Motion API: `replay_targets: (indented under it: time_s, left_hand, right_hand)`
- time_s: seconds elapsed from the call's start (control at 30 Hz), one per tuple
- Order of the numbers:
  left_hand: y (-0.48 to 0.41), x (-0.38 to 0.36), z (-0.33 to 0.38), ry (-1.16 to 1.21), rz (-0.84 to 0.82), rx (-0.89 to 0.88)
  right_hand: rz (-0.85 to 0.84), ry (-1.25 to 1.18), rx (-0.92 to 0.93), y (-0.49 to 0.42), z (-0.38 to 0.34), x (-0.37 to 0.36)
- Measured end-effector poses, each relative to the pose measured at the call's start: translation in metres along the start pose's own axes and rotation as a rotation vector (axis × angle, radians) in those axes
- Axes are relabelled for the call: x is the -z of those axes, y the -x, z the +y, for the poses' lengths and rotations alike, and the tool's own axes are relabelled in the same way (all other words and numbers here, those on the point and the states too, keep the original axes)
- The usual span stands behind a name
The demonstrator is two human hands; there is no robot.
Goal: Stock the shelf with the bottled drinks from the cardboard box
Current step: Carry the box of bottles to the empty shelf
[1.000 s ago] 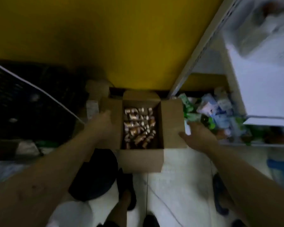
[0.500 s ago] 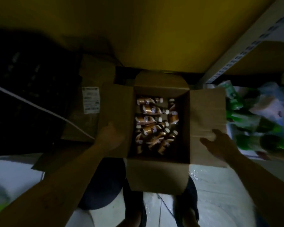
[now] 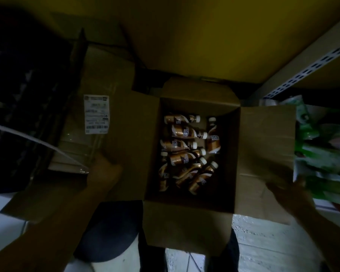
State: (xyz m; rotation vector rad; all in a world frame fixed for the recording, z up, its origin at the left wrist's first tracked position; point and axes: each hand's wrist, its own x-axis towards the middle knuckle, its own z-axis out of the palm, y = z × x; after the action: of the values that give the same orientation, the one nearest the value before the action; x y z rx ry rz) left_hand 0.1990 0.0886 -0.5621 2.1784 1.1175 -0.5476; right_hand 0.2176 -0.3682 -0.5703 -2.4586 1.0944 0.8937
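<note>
— Where does the open brown cardboard box (image 3: pixel 186 228) sit?

— In the centre of the frame, all four flaps folded out. Small brown bottled drinks with white caps (image 3: pixel 185 154) lie jumbled on their sides at the bottom.

— And the hands?

— The left hand (image 3: pixel 104 171) is at the left flap's outer edge, left of the bottles; the dim light hides whether its fingers are curled or spread. The right hand (image 3: pixel 290 195) lies on the lower corner of the right flap, fingers apart and holding nothing. The bottles lie between the two hands, touched by neither.

— The shelf?

— A pale perforated metal shelf upright (image 3: pixel 310 69) slants across the upper right; blurred green and white packets (image 3: pixel 322 154) fill the right edge.
</note>
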Motion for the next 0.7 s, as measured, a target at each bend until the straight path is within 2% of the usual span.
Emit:
replay_targets:
  time_s: [0.07, 0.17, 0.3, 0.47, 0.7]
  left_hand:
    - [0.016, 0.0, 0.008, 0.029, -0.014, -0.098]
    - [0.036, -0.005, 0.026, -0.03, -0.151, -0.194]
    - [0.05, -0.02, 0.05, -0.119, -0.204, -0.213]
    - [0.056, -0.041, 0.074, -0.341, -0.197, -0.248]
    - [0.049, -0.043, 0.088, -0.588, -0.259, -0.177]
  right_hand:
    - [0.001, 0.041, 0.0, 0.006, 0.0, 0.006]
    - [0.021, -0.102, 0.097, 0.032, -0.011, 0.016]
    - [-0.089, 0.066, 0.298, 0.054, -0.042, 0.014]
    - [-0.126, 0.216, 0.284, 0.059, -0.073, 0.006]
    - [-0.118, 0.411, 0.29, 0.06, -0.081, 0.011]
